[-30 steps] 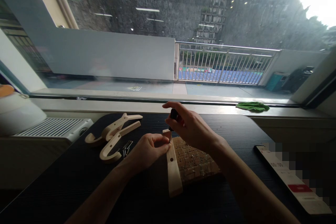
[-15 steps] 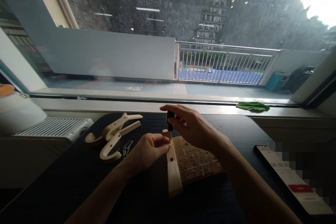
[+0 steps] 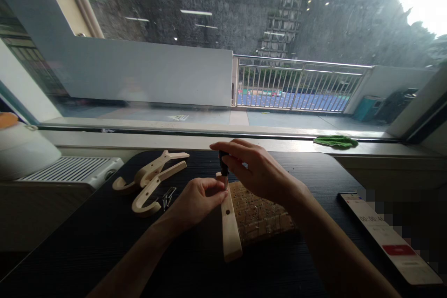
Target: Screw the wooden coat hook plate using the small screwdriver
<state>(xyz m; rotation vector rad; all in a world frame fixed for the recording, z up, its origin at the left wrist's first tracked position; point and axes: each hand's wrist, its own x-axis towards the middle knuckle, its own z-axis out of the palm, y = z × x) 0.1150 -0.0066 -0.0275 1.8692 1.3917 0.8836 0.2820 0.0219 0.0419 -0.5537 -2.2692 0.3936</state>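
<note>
My right hand (image 3: pixel 260 167) is closed around the black handle of a screwdriver (image 3: pixel 224 164), its index finger reaching over the top. The shaft points down at the far end of a pale wooden piece (image 3: pixel 231 237) with a dark round hole. My left hand (image 3: pixel 195 199) pinches thumb and finger together at the shaft's lower end; what lies between the fingertips is hidden. Against the wooden piece's right side sits a brown, pitted board (image 3: pixel 261 219), partly covered by my right arm. Left of my left hand lie several small metal screws (image 3: pixel 169 198).
Two curved wooden hooks, one nearer (image 3: pixel 142 202) and one farther (image 3: pixel 152 172), rest on the dark table (image 3: pixel 84 242). A phone (image 3: pixel 387 237) showing a timer lies at the right. A green cloth (image 3: pixel 335 141) is on the windowsill; a white rounded container (image 3: pixel 26 151) stands on the left.
The screwdriver's handle has tipped slightly left, and the fingers of my right hand have shifted left with it. My left hand keeps its pinch in nearly the same place.
</note>
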